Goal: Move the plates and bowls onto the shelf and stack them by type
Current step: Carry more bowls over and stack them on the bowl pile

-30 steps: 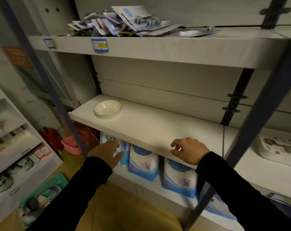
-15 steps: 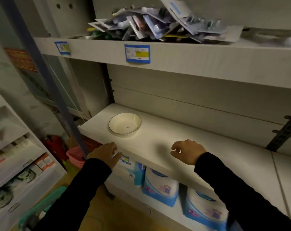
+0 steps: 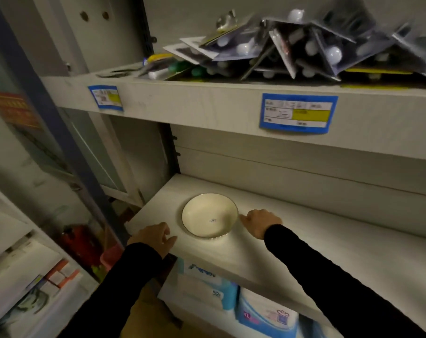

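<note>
Sitting empty near the left end of the pale shelf [image 3: 304, 242], the cream bowl [image 3: 210, 214] shows a thin dark rim and a small blue mark inside. Both hands, left hand [image 3: 153, 239] and right hand [image 3: 260, 222], flank it, loosely curled, grasping nothing.

Long black sleeves cover both arms to the wrists, leaving the left hand [image 3: 153, 237] and right hand [image 3: 260, 222] bare.

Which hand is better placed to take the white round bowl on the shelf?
Probably right: the right hand nearly touches the white round bowl at its rim; the left hand rests farther off.
</note>
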Available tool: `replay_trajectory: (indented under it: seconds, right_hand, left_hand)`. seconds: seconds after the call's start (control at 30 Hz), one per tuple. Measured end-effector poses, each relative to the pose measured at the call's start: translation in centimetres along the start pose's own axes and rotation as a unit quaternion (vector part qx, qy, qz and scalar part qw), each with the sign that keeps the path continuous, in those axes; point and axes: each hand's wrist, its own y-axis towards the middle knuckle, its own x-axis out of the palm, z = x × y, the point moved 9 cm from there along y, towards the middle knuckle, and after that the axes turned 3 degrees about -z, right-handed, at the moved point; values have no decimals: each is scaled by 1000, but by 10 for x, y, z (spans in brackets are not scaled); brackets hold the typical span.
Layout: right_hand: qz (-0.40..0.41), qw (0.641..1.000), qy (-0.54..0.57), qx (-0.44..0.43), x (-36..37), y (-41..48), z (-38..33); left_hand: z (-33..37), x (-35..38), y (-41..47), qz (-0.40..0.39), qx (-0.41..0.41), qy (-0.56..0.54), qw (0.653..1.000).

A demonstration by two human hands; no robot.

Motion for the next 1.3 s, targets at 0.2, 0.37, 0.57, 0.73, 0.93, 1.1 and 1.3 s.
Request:
replay_trajectory:
  seconds: [0.2,0.37,0.57,0.73,0.93,1.1,1.3]
  right_hand:
    - [2,995,-3,98,18,32,-27]
    - [9,987,-58,150,17,38,-31]
    - [-26,983,-58,173,14,39,-33]
    - [-56,980,109,159,15,35,-27]
    - [21,969,172,176,-7,-5,8]
    - [75,951,192,232,-9,-52,50]
    - [112,921,231,293,13,-102,84]
  left_hand:
    - [-17,-6,43,-34,55,7,998]
    - [-35,-6,70,-50,98,12,994]
    - [-39,-6,92,-39,128,-1,991]
    - [-29,8,107,-62,150,12,987]
    - [-18,24,126,-98,113,-47,988]
    - [-2,44,134,-163,112,-66,978]
    - [0,86,142,-300,13,-317,899]
